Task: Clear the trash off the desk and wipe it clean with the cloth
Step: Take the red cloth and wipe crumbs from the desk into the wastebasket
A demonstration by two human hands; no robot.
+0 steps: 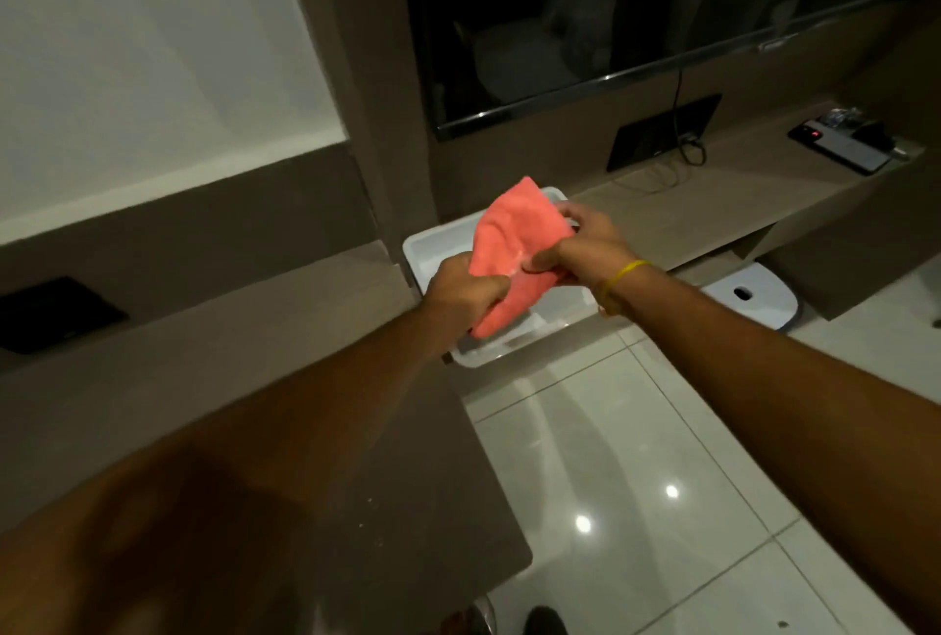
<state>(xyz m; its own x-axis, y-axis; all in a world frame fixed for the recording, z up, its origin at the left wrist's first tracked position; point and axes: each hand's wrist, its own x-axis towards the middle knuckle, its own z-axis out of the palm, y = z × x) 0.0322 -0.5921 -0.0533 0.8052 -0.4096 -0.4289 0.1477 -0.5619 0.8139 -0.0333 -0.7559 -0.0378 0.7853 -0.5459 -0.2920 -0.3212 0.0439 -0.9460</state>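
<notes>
A coral-pink cloth [514, 247] hangs in the air between both hands, above a white rectangular bin [422, 247] that stands on the floor beside the desk. My left hand [461, 296] pinches the cloth's lower left edge. My right hand [580, 247], with a yellow band on the wrist, grips its right side. The brown desk top [356, 431] lies under my left forearm, with small pale crumbs [377, 522] scattered near its front corner.
A long shelf [713, 196] runs to the right under a dark screen [585, 13], carrying cables [687, 145], a phone [840, 145] and small items. A white robot vacuum dock [748, 298] sits on the glossy tiled floor [636, 481]. A black wall panel [51, 313] is at far left.
</notes>
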